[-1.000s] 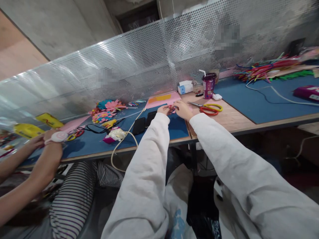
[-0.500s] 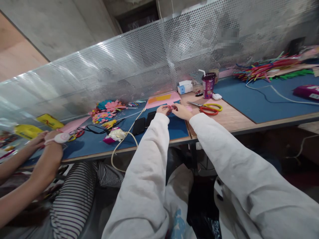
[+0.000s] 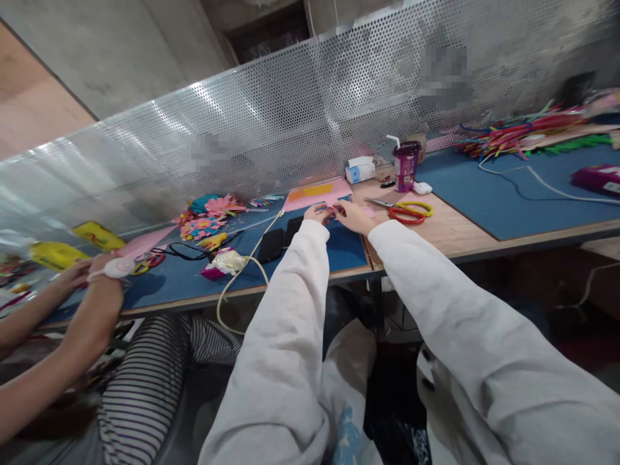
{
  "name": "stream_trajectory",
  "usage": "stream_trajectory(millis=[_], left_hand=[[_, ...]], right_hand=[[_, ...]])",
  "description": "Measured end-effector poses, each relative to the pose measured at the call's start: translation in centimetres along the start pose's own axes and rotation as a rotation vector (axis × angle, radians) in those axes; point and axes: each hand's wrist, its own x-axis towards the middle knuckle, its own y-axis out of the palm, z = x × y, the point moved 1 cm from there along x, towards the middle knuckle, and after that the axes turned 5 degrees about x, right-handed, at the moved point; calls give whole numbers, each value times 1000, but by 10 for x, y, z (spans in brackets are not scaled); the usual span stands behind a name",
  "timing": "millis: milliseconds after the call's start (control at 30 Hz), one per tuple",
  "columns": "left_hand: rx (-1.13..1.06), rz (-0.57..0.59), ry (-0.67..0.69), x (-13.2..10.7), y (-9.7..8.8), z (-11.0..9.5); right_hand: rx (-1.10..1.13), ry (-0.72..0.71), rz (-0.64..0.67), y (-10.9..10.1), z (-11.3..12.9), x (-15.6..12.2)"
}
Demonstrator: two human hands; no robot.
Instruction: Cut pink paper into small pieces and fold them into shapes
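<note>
The left hand (image 3: 318, 212) and right hand (image 3: 354, 217) pinch a small pink piece (image 3: 332, 210) between their fingertips, over the worktop (image 3: 455, 223). Its shape is too small to tell. Uneven pull may deform it; a loose pinch may drop it. Scissors (image 3: 396, 210) lie near the right hand, blades towards it: a sideways slip risks contact.

Fingers (image 3: 320, 208) partly hide the pink piece (image 3: 332, 209) — too small to identify.
</note>
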Motion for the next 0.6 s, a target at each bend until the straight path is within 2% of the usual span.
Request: stream_trajectory(millis=[133,400,600], left_hand=[[74,-33,8,-3,0,-5],[242,-65,168,-14,3,-13],[286,-34,197,-18,8,-14]], right_hand=[[60,9,-10,-1,5,-2],[328,202,-80,-4,4,2],[507,318,-81,-6,0,2]])
